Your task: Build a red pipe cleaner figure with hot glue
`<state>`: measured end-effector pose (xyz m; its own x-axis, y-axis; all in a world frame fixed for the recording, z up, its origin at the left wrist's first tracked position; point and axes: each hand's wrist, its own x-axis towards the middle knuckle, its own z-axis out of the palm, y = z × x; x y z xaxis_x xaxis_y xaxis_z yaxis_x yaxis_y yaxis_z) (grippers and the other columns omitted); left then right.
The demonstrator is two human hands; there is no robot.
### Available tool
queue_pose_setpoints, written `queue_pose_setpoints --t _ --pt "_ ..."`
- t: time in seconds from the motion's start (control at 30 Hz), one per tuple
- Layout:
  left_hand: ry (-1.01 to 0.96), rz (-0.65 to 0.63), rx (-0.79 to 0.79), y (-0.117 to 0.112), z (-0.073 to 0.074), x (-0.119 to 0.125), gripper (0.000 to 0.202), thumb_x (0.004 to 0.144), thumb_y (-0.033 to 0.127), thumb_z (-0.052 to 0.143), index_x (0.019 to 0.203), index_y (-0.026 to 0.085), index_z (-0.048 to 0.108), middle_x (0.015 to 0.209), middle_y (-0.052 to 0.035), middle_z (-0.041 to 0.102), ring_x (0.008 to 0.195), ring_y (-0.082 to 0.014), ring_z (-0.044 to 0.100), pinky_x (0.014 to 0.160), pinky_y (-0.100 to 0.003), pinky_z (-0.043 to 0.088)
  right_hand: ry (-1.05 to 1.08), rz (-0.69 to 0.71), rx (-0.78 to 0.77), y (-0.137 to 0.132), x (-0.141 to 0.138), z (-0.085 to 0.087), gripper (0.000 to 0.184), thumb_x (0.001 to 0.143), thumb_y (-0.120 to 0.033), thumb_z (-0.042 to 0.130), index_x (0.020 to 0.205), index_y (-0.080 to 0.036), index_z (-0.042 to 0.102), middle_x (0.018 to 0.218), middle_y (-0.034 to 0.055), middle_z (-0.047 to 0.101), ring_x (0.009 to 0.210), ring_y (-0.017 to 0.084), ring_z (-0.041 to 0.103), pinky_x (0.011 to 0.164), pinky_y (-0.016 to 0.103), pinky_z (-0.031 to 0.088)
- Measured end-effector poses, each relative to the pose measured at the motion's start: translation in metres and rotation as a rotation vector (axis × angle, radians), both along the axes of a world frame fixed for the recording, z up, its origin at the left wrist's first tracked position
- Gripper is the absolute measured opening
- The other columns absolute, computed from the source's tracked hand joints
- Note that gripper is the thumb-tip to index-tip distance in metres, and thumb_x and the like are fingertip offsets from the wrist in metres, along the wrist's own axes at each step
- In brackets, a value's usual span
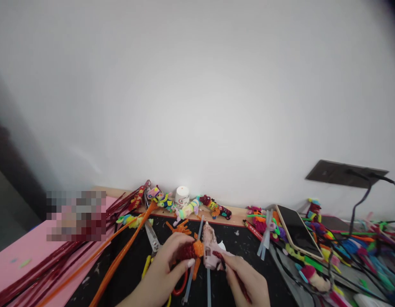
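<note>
My left hand (164, 270) is closed around a red and orange fuzzy figure (190, 251), pinched in its fingertips. My right hand (247, 279) grips a dark red stem (220, 257), whose tip reaches the pink glue gun (211, 250) lying between my hands on the black tabletop (133, 268). Scissors (152, 238) lie just beyond my left hand, with long orange stems (120, 256) further left. A phone (296, 232) leans well off to the right.

1. Dark surface (133, 275), speckled.
2. Scissors (152, 238) just beyond the left hand (162, 273); orange pipe cleaners (120, 256) left of it.
3. Phone (298, 232) beyond and right of the right hand (248, 279); small figures (213, 207) along the far edge.
</note>
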<state>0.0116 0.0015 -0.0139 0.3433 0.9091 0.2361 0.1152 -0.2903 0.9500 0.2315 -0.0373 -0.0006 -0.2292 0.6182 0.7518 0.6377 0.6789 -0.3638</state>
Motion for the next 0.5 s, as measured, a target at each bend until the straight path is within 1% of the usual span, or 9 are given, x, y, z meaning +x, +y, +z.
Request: queue_pose_setpoints --t 0.07,0.13,0.23,0.3,0.37,0.43,0.5 --pt "-0.126 -0.117 -0.093 -0.006 -0.005 0.006 0.037 0.077 0.008 0.054 0.109 0.026 0.054 0.113 -0.0048 0.053 0.109 -0.0201 0.053 0.093 -0.033 0.043 -0.073 -0.028 0.113 -0.002 0.004 0.003 0.024 0.083 -0.011 0.054 0.103 -0.016 0.065 0.087 0.0084 0.074 0.076 0.017 0.071 0.071 0.02 0.058" --pt "-0.137 -0.217 -0.147 -0.011 -0.007 0.01 0.038 0.075 0.007 0.056 0.108 0.024 0.054 0.107 -0.0049 0.055 0.103 -0.0197 0.055 0.085 -0.03 0.047 -0.134 -0.073 0.21 -0.004 0.007 0.003 0.024 0.082 -0.011 0.057 0.103 -0.017 0.067 0.084 0.0073 0.074 0.074 0.017 0.071 0.072 0.021 0.058" --pt "-0.13 -0.233 -0.161 -0.017 -0.005 0.015 0.038 0.071 0.005 0.058 0.104 0.022 0.053 0.1 -0.0045 0.056 0.095 -0.0184 0.057 0.073 -0.025 0.049 -0.204 -0.1 0.323 -0.006 0.006 0.001 0.024 0.081 -0.011 0.06 0.103 -0.017 0.068 0.078 0.0059 0.075 0.069 0.017 0.072 0.069 0.02 0.059" --pt "-0.139 -0.233 -0.173 -0.02 -0.002 0.016 0.038 0.07 0.005 0.058 0.104 0.022 0.052 0.098 -0.0043 0.058 0.091 -0.0176 0.058 0.071 -0.025 0.049 -0.22 -0.086 0.35 -0.005 0.002 0.0 0.024 0.081 -0.011 0.059 0.102 -0.016 0.069 0.075 0.006 0.074 0.066 0.017 0.071 0.065 0.019 0.059" --pt "-0.142 -0.234 -0.174 -0.022 0.0 0.016 0.039 0.071 0.007 0.059 0.106 0.023 0.05 0.098 -0.0049 0.058 0.091 -0.0183 0.058 0.072 -0.026 0.049 -0.221 -0.068 0.365 -0.004 -0.003 0.0 0.024 0.081 -0.01 0.059 0.103 -0.015 0.068 0.073 0.0064 0.074 0.063 0.016 0.071 0.061 0.019 0.059" --pt "-0.125 -0.236 -0.139 -0.023 0.001 0.016 0.039 0.073 0.009 0.058 0.107 0.024 0.05 0.1 -0.0055 0.056 0.094 -0.0197 0.057 0.071 -0.026 0.05 -0.219 -0.062 0.375 -0.003 -0.007 0.002 0.024 0.082 -0.009 0.059 0.103 -0.013 0.068 0.07 0.007 0.073 0.062 0.016 0.07 0.059 0.019 0.058" --pt "-0.101 -0.251 -0.065 -0.024 0.002 0.015 0.037 0.074 0.011 0.058 0.107 0.026 0.052 0.102 -0.0059 0.053 0.095 -0.0202 0.055 0.068 -0.025 0.05 -0.229 -0.05 0.365 -0.004 -0.011 0.003 0.024 0.082 -0.008 0.058 0.103 -0.012 0.067 0.07 0.0076 0.073 0.062 0.016 0.07 0.058 0.02 0.058"
